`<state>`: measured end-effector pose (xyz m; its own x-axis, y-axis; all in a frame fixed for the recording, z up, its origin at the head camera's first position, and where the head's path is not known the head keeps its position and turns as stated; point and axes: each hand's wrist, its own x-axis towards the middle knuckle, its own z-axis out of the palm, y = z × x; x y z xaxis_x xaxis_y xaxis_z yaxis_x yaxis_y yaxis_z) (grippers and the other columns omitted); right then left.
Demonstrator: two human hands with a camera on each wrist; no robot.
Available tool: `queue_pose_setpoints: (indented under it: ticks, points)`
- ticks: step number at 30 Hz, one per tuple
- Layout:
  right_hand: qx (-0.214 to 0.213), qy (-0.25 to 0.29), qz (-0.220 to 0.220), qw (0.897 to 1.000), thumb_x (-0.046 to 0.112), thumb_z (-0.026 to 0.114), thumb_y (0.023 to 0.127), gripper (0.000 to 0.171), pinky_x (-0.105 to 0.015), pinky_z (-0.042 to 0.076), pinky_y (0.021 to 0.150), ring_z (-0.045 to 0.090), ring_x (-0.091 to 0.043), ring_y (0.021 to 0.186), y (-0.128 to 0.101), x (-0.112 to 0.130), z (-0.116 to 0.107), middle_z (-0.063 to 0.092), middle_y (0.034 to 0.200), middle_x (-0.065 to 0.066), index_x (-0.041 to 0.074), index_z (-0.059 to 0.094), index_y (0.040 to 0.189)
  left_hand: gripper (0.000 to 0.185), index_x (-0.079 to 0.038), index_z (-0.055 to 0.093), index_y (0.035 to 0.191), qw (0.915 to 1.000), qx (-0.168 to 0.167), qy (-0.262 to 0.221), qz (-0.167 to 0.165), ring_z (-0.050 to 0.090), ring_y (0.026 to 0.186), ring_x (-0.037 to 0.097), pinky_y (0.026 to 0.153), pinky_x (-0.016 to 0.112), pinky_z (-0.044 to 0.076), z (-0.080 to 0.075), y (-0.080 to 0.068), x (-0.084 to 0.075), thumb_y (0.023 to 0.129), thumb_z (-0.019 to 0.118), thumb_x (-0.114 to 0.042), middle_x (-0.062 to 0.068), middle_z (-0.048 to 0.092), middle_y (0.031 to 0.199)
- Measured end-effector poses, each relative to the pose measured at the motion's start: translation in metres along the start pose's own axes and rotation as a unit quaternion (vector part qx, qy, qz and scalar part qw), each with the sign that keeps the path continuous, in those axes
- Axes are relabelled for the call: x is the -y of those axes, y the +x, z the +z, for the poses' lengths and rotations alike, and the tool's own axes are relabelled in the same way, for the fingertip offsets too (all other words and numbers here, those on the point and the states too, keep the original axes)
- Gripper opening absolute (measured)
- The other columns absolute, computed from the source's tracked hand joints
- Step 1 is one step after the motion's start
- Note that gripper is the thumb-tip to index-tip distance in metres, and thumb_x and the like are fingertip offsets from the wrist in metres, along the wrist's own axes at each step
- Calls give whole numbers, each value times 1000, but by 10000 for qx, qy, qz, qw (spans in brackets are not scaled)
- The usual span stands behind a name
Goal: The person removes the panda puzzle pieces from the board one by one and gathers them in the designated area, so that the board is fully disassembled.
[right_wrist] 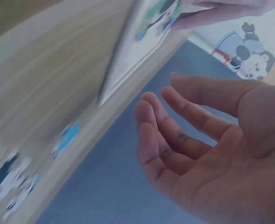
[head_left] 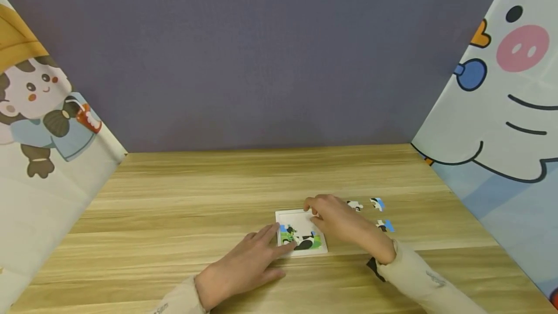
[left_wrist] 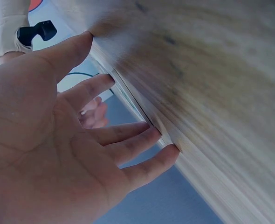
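Observation:
A white puzzle tray [head_left: 291, 219] lies on the table. Joined panda jigsaw pieces [head_left: 307, 243] fill its near part, while its far part shows bare white. My left hand [head_left: 247, 261] rests at the tray's left side with spread fingers, the index finger reaching over the near pieces. In the left wrist view, its fingertips [left_wrist: 171, 152] touch the tray edge or tabletop. Above the tray's right far corner is my right hand [head_left: 336, 216], fingers loosely bent. The right wrist view shows nothing between its thumb and fingers [right_wrist: 149, 140].
To the right of the tray lie loose jigsaw pieces: one panda-face piece [head_left: 355, 206] partly behind the right hand, a blue-edged piece [head_left: 377, 204] and another [head_left: 385, 226] nearer. A grey panel [head_left: 270, 62] closes off the table's back; printed panels flank both sides.

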<state>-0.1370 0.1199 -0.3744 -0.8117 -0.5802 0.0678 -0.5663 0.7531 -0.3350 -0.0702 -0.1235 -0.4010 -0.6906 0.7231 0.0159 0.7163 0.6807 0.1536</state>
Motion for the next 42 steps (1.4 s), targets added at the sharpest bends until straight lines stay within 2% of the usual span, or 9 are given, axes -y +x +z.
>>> queue_pose_setpoints:
  ticks: [10, 15, 24, 32, 36, 42]
  points:
    - [526, 343, -201, 9978, 5, 69, 93, 26, -25, 52, 65, 64, -13, 78, 21, 26, 11, 70, 102, -8, 5, 67, 118, 56, -29, 51, 147, 9998, -57, 149, 78, 43, 138, 36, 95, 53, 51, 4, 1, 2, 96, 63, -46, 23, 42, 150]
    - [841, 426, -231, 9953, 4, 68, 93, 29, -20, 51, 63, 63, -7, 77, 23, 29, 22, 70, 104, -6, 5, 67, 121, 59, -29, 48, 149, 9999, 17, 99, 79, 41, 140, 36, 95, 54, 51, 3, 0, 2, 95, 63, -47, 22, 39, 153]
    - [736, 155, -418, 9963, -1, 70, 89, 28, -22, 51, 70, 59, -11, 86, 22, 30, 32, 64, 102, -4, 8, 70, 115, 61, -30, 45, 150, 9999, 100, 32, 61, 38, 141, 36, 97, 54, 50, 3, -1, 1, 95, 62, -47, 21, 34, 156]
    - [639, 51, -430, 9970, 0, 73, 86, 31, -20, 49, 68, 57, -10, 86, 21, 30, 32, 62, 101, -2, 11, 68, 115, 60, -30, 46, 150, 9999, 101, 41, 67, 38, 141, 36, 96, 55, 50, 4, -1, 2, 95, 62, -47, 22, 34, 156]
    - [538, 21, -523, 9972, -2, 69, 88, 30, -18, 48, 61, 55, -8, 78, 22, 29, 31, 63, 100, -3, 12, 69, 115, 59, -29, 46, 150, 9999, 107, 62, 69, 38, 141, 36, 96, 54, 50, 4, -1, 2, 95, 62, -47, 21, 35, 155]
    - [398, 302, -755, 9959, -6, 58, 93, 29, -18, 46, 56, 49, -4, 64, 22, 24, 27, 66, 100, -4, 11, 71, 112, 59, -29, 46, 150, 9999, 112, 60, 85, 38, 141, 36, 96, 54, 50, 4, -1, 3, 96, 62, -47, 21, 35, 155]
